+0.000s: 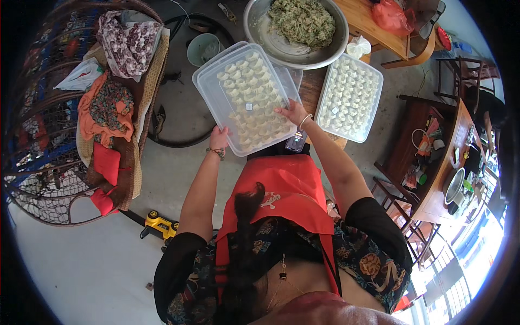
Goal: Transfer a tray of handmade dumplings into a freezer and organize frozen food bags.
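Observation:
My left hand [219,138] grips the near left edge of a translucent plastic lid [215,93]. My right hand [293,112] holds the right side, thumb on top. Beneath the lid, rows of dumplings [252,89] show in a shallow plastic tray; the lid looks offset to the left of them. Right of my right hand, a second plastic tray [381,87] of dumplings rests on a wooden table [315,87]. Beyond both trays stands a large steel basin [260,42] with a greenish minced filling [302,22]. A smartphone [296,141] lies below my right wrist.
A pale bucket [203,49] stands on the floor behind the held tray. To the left is a wicker seat [134,162] with cloths and red cushions. A yellow toy vehicle [160,225] sits on the floor. At right are a cluttered wooden table [436,203] and another person's arm [488,128].

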Tool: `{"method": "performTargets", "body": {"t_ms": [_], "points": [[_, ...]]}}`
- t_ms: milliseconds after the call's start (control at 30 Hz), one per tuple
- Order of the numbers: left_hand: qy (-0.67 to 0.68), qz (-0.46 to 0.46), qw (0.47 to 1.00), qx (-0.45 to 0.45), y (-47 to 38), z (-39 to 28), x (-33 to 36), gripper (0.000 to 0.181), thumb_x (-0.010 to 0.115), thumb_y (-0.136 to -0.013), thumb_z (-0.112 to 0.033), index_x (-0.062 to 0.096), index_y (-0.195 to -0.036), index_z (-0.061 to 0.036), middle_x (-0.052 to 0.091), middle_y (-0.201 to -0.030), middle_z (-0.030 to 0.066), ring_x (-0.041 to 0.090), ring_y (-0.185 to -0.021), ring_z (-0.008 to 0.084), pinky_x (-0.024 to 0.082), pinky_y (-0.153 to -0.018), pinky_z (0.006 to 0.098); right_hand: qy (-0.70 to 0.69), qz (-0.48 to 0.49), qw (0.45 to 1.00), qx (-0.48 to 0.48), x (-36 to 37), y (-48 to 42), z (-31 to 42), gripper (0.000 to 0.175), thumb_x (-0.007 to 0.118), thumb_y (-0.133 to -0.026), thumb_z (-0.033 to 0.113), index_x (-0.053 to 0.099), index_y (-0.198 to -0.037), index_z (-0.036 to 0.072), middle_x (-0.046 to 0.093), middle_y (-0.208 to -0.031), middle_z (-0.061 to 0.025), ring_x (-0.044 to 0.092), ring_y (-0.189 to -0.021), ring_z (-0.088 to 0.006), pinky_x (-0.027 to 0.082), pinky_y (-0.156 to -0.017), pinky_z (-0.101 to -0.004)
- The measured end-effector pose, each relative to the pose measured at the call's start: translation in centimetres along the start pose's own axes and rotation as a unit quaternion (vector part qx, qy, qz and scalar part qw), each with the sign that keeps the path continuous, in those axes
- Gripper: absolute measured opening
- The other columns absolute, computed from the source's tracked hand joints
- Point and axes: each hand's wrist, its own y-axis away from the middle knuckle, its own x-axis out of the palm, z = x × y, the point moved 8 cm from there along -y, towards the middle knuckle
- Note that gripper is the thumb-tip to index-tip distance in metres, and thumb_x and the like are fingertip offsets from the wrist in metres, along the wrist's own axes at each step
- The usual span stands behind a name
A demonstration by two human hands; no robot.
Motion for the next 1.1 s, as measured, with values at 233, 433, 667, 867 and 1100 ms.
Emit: {"method": "performTargets", "body": {"t_ms": [233,433,667,867,1100], "points": [[-0.354,-0.142,0.921,0.083,-2.5,0.8,-2.6,0.03,0.061,-0.085,-0.026,0.06,-0.094,0.0025,0.065,-0.086,0.0224,0.064,-0.086,0.0368,0.049,-0.07,0.0446,0.287,-0.019,0.947,0.147,-0.7,0.6,1.9,0.082,0.055,-0.073,0.072,0.057,-0.103,-0.005,0.062,-0.095,-0.0293,0.061,-0.094,-0.0402,0.048,-0.081,-0.0437],[-0.482,-0.154,0.858,0.088,-1.3,-1.9,-0.1,0.032,0.061,-0.083,-0.029,0.06,-0.089,0.0032,0.063,-0.087,0.0262,0.061,-0.086,0.0422,0.048,-0.073,0.0477,0.34,-0.049,0.929,0.136,-2.7,1.5,4.8,0.079,0.057,-0.073,0.069,0.06,-0.103,-0.004,0.06,-0.104,-0.025,0.06,-0.098,-0.0359,0.049,-0.084,-0.0415],[-0.425,-0.142,0.893,0.042,-1.6,-3.2,-0.1,0.041,0.061,-0.085,-0.03,0.052,-0.107,0.0033,0.062,-0.098,0.0251,0.06,-0.093,0.0419,0.047,-0.079,0.0461,0.315,-0.028,0.931,0.184,-2.6,1.4,4.4,0.083,0.056,-0.076,0.066,0.051,-0.119,-0.004,0.053,-0.121,-0.0233,0.054,-0.111,-0.0346,0.044,-0.093,-0.0395],[-0.372,-0.117,0.92,0.04,-4.9,-2.2,-7.2,0.057,0.059,-0.087,-0.036,0.044,-0.121,0.0067,0.053,-0.119,0.0275,0.052,-0.111,0.0397,0.041,-0.093,0.0418,0.278,-0.06,0.949,0.136,2.4,-0.2,5.5,0.081,0.057,-0.078,0.063,0.046,-0.122,-0.004,0.052,-0.121,-0.0248,0.052,-0.113,-0.0352,0.042,-0.096,-0.0398],[-0.538,-0.246,0.717,0.368,1.2,-14.4,-3.2,0.045,0.06,-0.086,-0.025,0.048,-0.116,0.0058,0.055,-0.113,0.0237,0.054,-0.103,0.0364,0.041,-0.09,0.0448,0.225,-0.131,0.96,0.102,1.6,-0.6,5.3,0.054,0.051,-0.087,0.051,0.058,-0.104,0.0,0.059,-0.107,-0.0237,0.056,-0.104,-0.0367,0.044,-0.091,-0.0412]]}}
